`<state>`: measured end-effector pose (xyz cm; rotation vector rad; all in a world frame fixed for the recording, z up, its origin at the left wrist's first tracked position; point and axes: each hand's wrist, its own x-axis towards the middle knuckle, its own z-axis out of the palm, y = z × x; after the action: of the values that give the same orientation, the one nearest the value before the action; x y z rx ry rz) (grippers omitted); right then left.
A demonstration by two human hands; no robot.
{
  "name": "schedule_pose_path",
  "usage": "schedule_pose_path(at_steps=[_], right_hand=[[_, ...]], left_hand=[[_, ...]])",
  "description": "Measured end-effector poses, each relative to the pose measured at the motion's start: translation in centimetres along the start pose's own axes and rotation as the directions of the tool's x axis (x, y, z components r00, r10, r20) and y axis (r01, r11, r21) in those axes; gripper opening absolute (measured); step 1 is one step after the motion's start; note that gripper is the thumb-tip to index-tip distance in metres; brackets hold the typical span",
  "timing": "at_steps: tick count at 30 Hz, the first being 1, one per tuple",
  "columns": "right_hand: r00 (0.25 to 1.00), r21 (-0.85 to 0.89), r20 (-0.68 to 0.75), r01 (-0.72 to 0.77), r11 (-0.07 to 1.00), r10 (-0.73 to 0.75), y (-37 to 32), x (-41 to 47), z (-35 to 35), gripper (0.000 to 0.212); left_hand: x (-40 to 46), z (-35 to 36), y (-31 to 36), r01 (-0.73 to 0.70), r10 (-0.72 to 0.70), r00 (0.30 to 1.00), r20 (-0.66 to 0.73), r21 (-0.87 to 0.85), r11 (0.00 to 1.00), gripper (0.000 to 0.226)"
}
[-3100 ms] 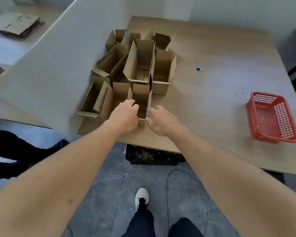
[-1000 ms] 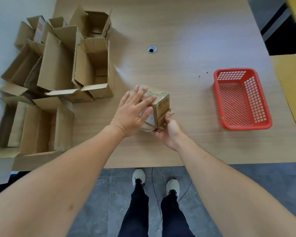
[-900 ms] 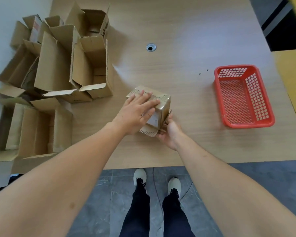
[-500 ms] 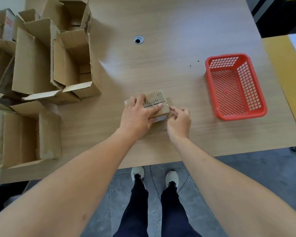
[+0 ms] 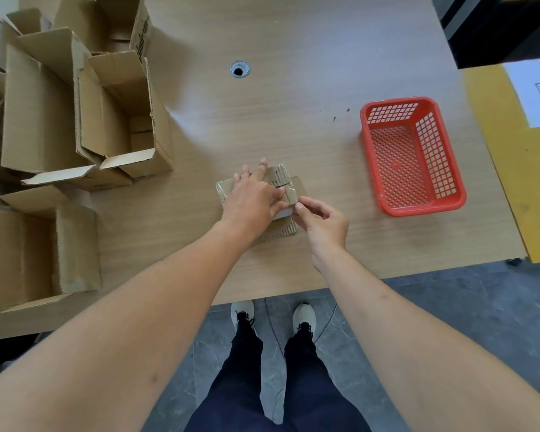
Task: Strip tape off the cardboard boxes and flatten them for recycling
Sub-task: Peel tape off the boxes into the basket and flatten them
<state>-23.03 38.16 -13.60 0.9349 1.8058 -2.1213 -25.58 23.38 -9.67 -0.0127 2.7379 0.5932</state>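
Head view, looking down: a small box (image 5: 281, 182) lies pressed low on the table (image 5: 293, 88), near the front edge and roughly midway between a cluster of open boxes (image 5: 85, 107) on the left and a red basket (image 5: 412, 157) on the right. The left hand (image 5: 251, 199) rests flat on top of the small box, fingers straight and slightly spread, their tips reaching past its far edge. The right hand (image 5: 323, 222) sits just beside it at the box's near right corner, thumb and forefinger pinched together on a pale strip of tape (image 5: 290, 196) at that corner; the other fingers curl loosely underneath. A corrugated flap of the box shows under the right hand, flat on the tabletop.

The open boxes stand touching one another, flaps raised; the nearest upright one shows only its folded bottom flaps inside. A larger box (image 5: 41, 254) at the near left lies open toward the camera, its inside bare cardboard. The basket, well apart from the hands, shows only its perforated floor and walls. A round cable hole (image 5: 239, 69) sits in the tabletop beyond the hands. Below the table edge, the person's dark trousers and white shoes (image 5: 242, 310) stand on grey floor tiles. A yellow surface (image 5: 512, 182) adjoins the table on the right.
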Motion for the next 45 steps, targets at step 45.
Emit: schedule_pose_path(at_steps=[45], right_hand=[[0.791, -0.663, 0.512, 0.612, 0.432, -0.335, -7.8, 5.8, 0.6, 0.038]], left_hand=[[2.4, 1.0, -3.7, -0.169, 0.162, 0.986, -0.049, -0.275, 0.946, 0.035]])
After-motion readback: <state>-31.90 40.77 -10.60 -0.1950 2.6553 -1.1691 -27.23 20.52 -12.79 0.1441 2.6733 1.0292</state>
